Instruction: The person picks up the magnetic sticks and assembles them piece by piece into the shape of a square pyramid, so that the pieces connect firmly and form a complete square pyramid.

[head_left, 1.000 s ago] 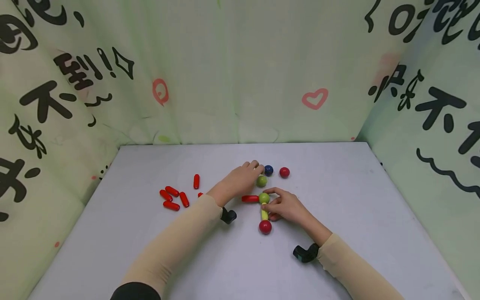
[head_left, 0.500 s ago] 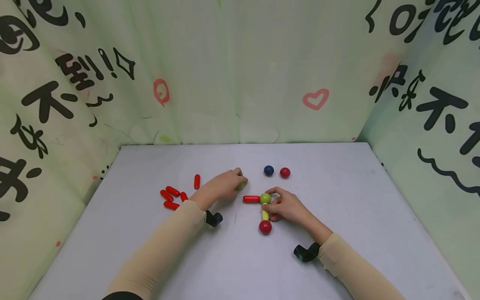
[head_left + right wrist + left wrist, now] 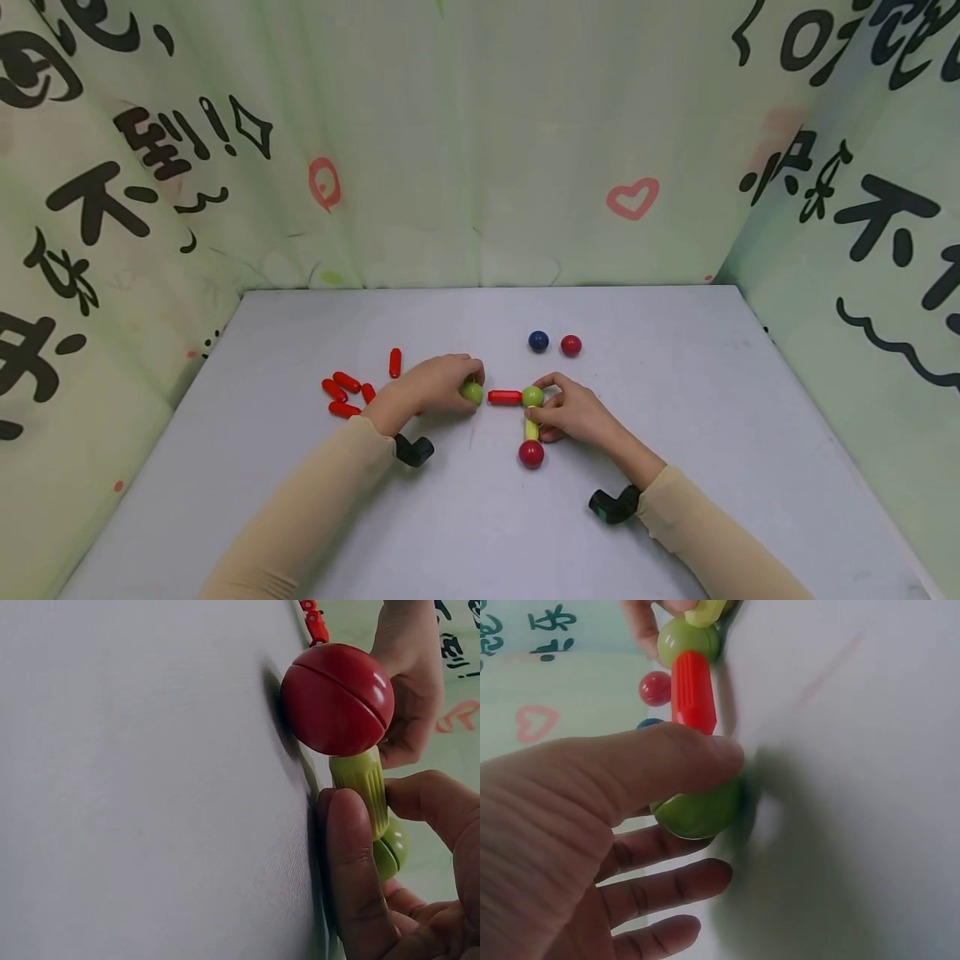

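We see the left hand (image 3: 427, 390) pinching a green ball (image 3: 472, 392) on the grey table (image 3: 675, 467), just beside the free end of a red rod (image 3: 505, 397). The right hand (image 3: 573, 412) grips the joined green ball (image 3: 532, 396) and yellow-green rod (image 3: 361, 787) (a red ball (image 3: 531, 453) caps its near end).

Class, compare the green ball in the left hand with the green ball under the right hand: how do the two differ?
The green ball in the left hand is joined to nothing; the green ball under the right hand has a red rod and a yellow-green rod meeting it. The first is held by the left hand, the second by the right hand. Both look alike in colour and size.
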The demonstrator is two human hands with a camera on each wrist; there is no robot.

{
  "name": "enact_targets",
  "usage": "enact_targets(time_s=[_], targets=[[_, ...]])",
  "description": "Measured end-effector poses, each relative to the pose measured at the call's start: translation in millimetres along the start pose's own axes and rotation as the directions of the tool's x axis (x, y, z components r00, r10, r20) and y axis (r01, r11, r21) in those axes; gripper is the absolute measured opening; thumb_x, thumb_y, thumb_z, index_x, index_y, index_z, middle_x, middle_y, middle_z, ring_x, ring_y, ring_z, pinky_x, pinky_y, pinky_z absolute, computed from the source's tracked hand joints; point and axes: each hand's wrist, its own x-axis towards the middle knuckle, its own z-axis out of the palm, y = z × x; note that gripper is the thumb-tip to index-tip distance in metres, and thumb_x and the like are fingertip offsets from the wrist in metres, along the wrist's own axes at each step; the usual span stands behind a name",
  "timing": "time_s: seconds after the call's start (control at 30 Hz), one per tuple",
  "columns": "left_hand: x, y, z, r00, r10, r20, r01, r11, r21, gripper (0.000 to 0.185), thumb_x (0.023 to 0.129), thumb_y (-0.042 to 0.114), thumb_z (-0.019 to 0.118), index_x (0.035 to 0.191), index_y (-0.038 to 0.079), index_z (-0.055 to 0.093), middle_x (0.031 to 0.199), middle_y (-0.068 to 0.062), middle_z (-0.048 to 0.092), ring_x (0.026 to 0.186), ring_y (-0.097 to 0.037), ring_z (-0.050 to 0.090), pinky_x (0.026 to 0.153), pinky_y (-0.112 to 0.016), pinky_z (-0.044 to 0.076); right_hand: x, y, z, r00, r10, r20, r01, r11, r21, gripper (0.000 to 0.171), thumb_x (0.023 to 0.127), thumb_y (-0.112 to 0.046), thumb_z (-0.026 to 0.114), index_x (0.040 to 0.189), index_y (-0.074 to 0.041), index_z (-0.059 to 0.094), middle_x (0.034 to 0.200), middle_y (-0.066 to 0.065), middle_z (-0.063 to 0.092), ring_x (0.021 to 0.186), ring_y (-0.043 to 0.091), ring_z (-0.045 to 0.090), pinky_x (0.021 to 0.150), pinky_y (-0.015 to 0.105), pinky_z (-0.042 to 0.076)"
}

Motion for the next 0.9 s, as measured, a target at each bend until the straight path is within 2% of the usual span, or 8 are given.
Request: enact_targets(time_s=[0.27,0.43,0.5,0.6,0.7,0.8,0.9], targets=[[2.5,2.0,9.2,0.998,0.033,-0.050,-0.036,0.998,-0.053,0.031,0.089,0.028,0.081,0.112,0.019,0.063,0.098,0.005,0.061,0.093,-0.015,0.057,0.084,-0.029,0.052,0,0,-1,1.000,-0.011,0.010,0.011,1.000,-0.009,0.051,0.095,-0.019,0.075,0.136,-0.004,0.049,0.087,0.008,0.070,0.064,0.013,0.068,0.066,0.027,0.060],[3.0,1.3,10.8,0.998,0.009,-0.057,-0.012,0.999,-0.052,0.035,0.090,0.029,0.081,0.119,0.019,0.064,0.102,0.004,0.061,0.094,-0.014,0.057,0.086,-0.029,0.053,-1,-4,-2,1.000,-0.027,-0.006,0.027,0.994,-0.110,0.047,0.094,-0.027,0.076,0.129,-0.005,0.054,0.083,0.007,0.068,0.060,0.015,0.066,0.064,0.028,0.056],[2.6,0.9,11.3,0.998,0.001,-0.060,-0.004,0.999,-0.053,0.038,0.090,0.029,0.081,0.122,0.018,0.064,0.105,0.004,0.061,0.095,-0.014,0.057,0.088,-0.029,0.053,0,-8,-3,0.997,-0.065,-0.037,0.056,0.978,-0.202,0.043,0.093,-0.031,0.077,0.123,-0.006,0.059,0.088,0.007,0.068,0.065,0.017,0.064,0.065,0.029,0.054],[0.2,-1.1,12.2,0.997,-0.011,-0.074,0.007,0.998,-0.059,0.042,0.090,0.026,0.081,0.127,0.018,0.063,0.110,0.002,0.063,0.099,-0.015,0.058,0.092,-0.031,0.054,4,-14,-3,0.987,-0.138,-0.087,0.100,0.933,-0.345,0.039,0.091,-0.035,0.077,0.117,-0.009,0.065,0.103,0.010,0.067,0.082,0.021,0.062,0.071,0.033,0.051],[-6.2,-4.7,9.5,0.996,-0.026,-0.088,0.021,0.998,-0.060,0.042,0.092,0.022,0.080,0.130,0.018,0.062,0.116,0.001,0.066,0.103,-0.015,0.060,0.095,-0.033,0.055,8,-21,-1,0.973,-0.214,-0.091,0.155,0.890,-0.428,0.037,0.090,-0.033,0.077,0.118,-0.011,0.069,0.115,0.012,0.064,0.096,0.024,0.058,0.081,0.038,0.052],[-17.2,-8.4,1.3,0.995,-0.054,-0.088,0.047,0.996,-0.077,0.035,0.096,0.013,0.072,0.129,0.017,0.063,0.120,-0.001,0.066,0.106,-0.017,0.060,0.089,-0.034,0.057,13,-27,1,0.967,-0.250,-0.045,0.207,0.879,-0.430,0.034,0.091,-0.026,0.077,0.120,-0.010,0.069,0.114,0.010,0.066,0.098,0.024,0.060,0.086,0.039,0.054],[-30.1,-13.4,-8.6,0.993,-0.080,-0.086,0.073,0.994,-0.080,0.032,0.097,0.004,0.062,0.127,0.015,0.064,0.122,-0.002,0.066,0.106,-0.019,0.060,0.085,-0.034,0.057,14,-30,2,0.966,-0.258,-0.004,0.233,0.876,-0.422,0.028,0.092,-0.019,0.076,0.117,-0.008,0.071,0.108,0.008,0.069,0.095,0.022,0.060,0.083,0.036,0.054]])
